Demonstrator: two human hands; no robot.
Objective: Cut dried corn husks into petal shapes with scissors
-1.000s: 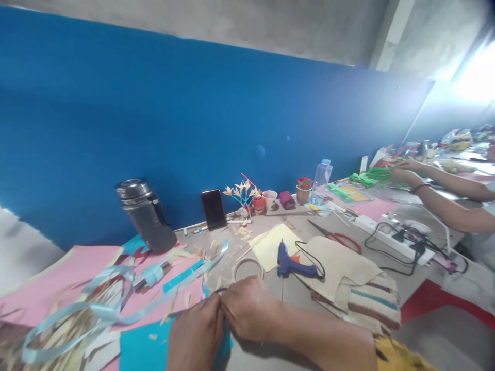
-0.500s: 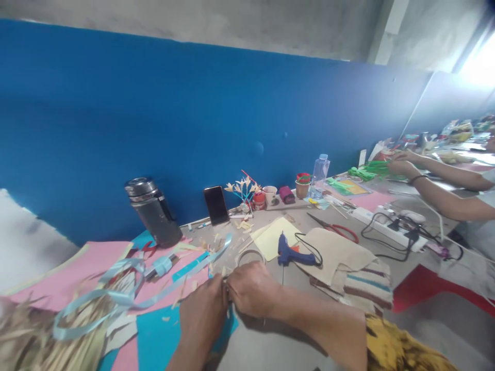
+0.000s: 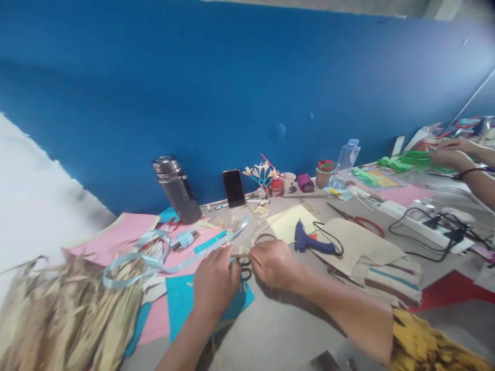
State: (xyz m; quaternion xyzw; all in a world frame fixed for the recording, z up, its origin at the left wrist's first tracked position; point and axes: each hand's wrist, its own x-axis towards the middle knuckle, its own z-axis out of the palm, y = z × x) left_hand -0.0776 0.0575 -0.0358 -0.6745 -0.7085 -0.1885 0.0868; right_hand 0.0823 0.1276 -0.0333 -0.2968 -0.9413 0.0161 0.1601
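Left of the glue gun [image 3: 309,243], the left hand [image 3: 216,278] and right hand [image 3: 276,262] seem to pinch a thin strip [image 3: 240,255] spanning their curled fingers, probably best kept taut with small, even pulls.

A short, narrow, tan strip [image 3: 240,255] spans the gap between the left hand [image 3: 216,275] and the right hand [image 3: 274,264], roughly level; its ends are hidden. Two dark loops [image 3: 246,266], resembling scissor handles, show immediately below the strip; the remainder is obscured.
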